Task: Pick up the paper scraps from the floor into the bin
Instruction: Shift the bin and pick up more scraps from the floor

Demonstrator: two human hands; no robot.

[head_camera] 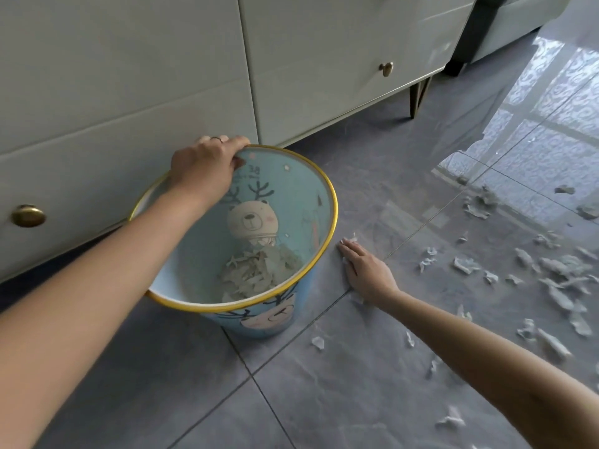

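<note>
A light blue bin (319,196) with a gold rim and a bear picture stands tilted on the grey tile floor. My left hand (204,165) grips its far rim. A heap of torn paper (259,270) lies in the bin's bottom. My right hand (364,268) rests flat on the floor just right of the bin, fingers stretched out, with small paper scraps (351,237) at its fingertips and under its palm. Several more white scraps (465,264) are scattered over the tiles to the right.
A pale cabinet (162,76) with brass knobs (28,216) stands right behind the bin on dark legs (418,97). A grey sofa corner (505,30) is at the top right. Bright window glare (544,124) reflects off the floor.
</note>
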